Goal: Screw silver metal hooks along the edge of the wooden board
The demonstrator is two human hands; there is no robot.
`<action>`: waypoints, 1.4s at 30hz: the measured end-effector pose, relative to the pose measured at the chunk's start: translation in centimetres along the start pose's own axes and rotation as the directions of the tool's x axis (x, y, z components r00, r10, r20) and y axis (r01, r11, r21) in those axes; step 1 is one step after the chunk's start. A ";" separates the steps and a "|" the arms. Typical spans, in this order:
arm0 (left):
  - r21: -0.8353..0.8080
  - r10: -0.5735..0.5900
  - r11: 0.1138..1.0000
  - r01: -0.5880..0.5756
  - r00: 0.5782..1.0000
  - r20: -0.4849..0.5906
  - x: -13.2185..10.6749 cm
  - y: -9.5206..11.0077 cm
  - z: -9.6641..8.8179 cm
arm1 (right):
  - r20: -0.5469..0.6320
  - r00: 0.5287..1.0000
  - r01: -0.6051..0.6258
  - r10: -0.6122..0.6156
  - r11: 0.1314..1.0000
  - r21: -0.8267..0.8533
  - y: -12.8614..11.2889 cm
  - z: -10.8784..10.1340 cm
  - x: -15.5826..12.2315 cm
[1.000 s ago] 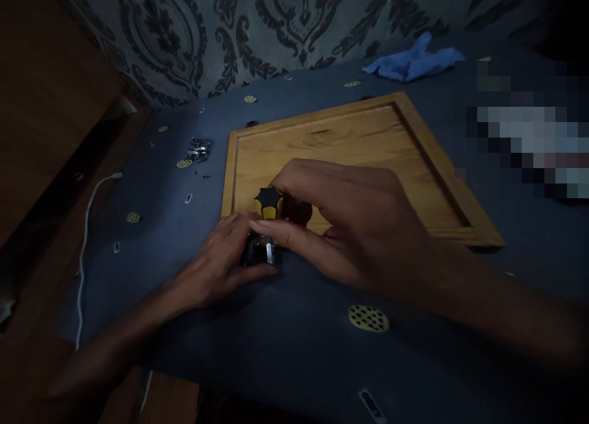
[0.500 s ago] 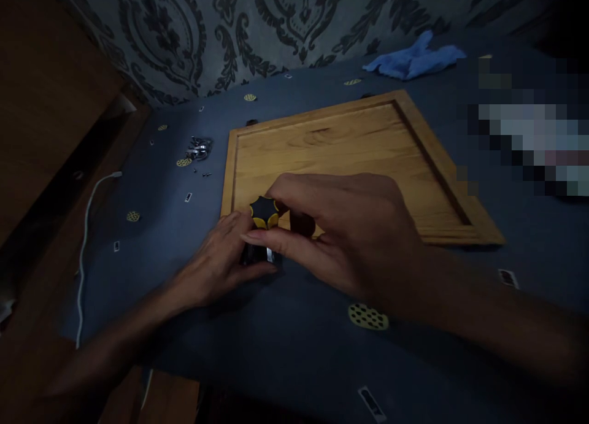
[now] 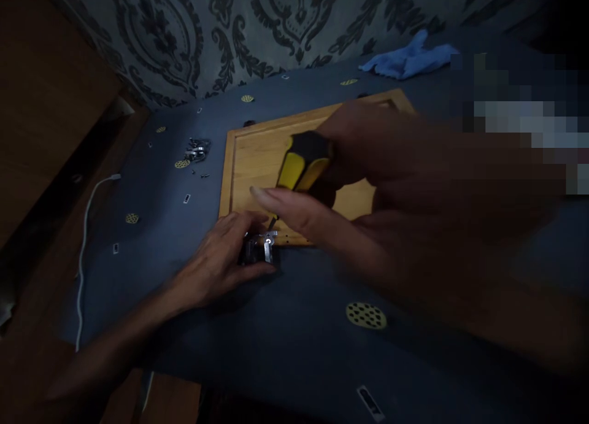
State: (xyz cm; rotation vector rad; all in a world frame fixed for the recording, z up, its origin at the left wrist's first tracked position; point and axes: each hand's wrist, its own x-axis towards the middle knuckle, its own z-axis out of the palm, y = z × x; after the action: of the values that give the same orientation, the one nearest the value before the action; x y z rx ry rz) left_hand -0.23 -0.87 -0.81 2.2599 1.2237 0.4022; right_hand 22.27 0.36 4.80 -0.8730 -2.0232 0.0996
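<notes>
My right hand, blurred, grips a screwdriver by its yellow-and-black handle. The screwdriver's shaft points down toward a metal cabinet hinge at the near edge of a framed wooden door panel. Around the hinge curl the fingers and thumb of my left hand, holding it against the panel's near left part. A screw head shows on the hinge, and small dark holes lie in the frame to its right. My right hand covers the panel's right side.
Left of the panel lie a pile of metal hinges and several small screws. A blue cloth rests at the back near the patterned wall. A white cable runs along the left edge of the dark blue patterned cover.
My right hand has lifted the screwdriver up and to the right, off the hinge, which now shows. My left hand has stayed at the hinge.
</notes>
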 end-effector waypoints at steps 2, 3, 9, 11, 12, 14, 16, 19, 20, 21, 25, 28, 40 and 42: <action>-0.003 0.006 1.000 -0.006 1.000 -0.003 0.0 0.0 0.0 | -0.031 0.999 0.006 -0.006 1.000 -0.011 0.4 0.7 -0.3; -0.004 0.009 1.000 -0.010 1.000 -0.003 0.1 -0.1 0.1 | -0.031 0.999 0.012 -0.012 1.000 -0.007 0.6 1.0 -0.5; 0.017 0.029 0.999 -0.028 0.999 -0.018 0.1 -0.1 0.0 | 0.002 0.999 0.054 -0.054 0.997 0.057 1.2 1.9 -1.2; 0.023 0.028 0.999 -0.027 0.999 -0.015 0.1 -0.1 0.0 | -0.009 0.997 0.078 -0.078 0.995 0.066 1.3 2.1 -1.3; 0.025 0.029 0.999 -0.029 0.999 -0.016 0.1 -0.1 0.0 | -0.010 0.997 0.082 -0.081 0.994 0.071 1.3 2.2 -1.3; 0.026 0.039 0.999 -0.038 0.999 -0.021 0.1 -0.2 0.1 | -0.002 0.996 0.084 -0.084 0.993 0.082 1.3 2.4 -1.4; 0.024 0.044 0.999 -0.044 0.999 -0.025 0.0 -0.3 0.1 | 0.002 0.997 0.082 -0.082 0.992 0.095 1.3 2.5 -1.4; 0.031 0.040 0.999 -0.039 0.999 -0.026 0.0 -0.3 0.2 | 0.009 0.996 0.085 -0.087 0.991 0.106 1.3 2.4 -1.4; 0.033 0.040 0.999 -0.039 0.999 -0.026 0.0 -0.3 0.2 | 0.015 0.996 0.086 -0.088 0.991 0.106 1.3 2.4 -1.4; 0.035 0.043 0.999 -0.042 0.999 -0.026 0.0 -0.3 0.1 | 0.021 0.996 0.087 -0.090 0.990 0.107 1.3 2.4 -1.4; 0.059 0.084 0.995 -0.082 0.996 -0.034 0.0 -0.3 0.1 | 0.022 0.995 0.092 -0.095 0.988 0.126 1.3 2.5 -1.5; 0.068 0.119 0.991 -0.116 0.992 -0.038 0.1 -0.4 0.2 | 0.041 0.994 0.098 -0.105 0.983 0.154 1.4 2.5 -1.6; 0.044 0.060 0.997 -0.060 0.998 -0.008 0.0 -0.2 0.1 | 0.102 0.986 0.111 -0.131 0.977 0.180 1.3 2.2 -1.1; 0.044 0.046 0.998 -0.046 0.999 0.002 -0.1 -0.2 0.1 | 0.091 0.989 0.104 -0.120 0.981 0.165 1.2 2.2 -1.1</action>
State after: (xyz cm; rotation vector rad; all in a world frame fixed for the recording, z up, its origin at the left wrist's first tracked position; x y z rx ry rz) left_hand -0.36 -0.86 -1.05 2.3295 1.1925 0.3943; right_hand 21.63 1.11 2.23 -0.6633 -2.1210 0.2439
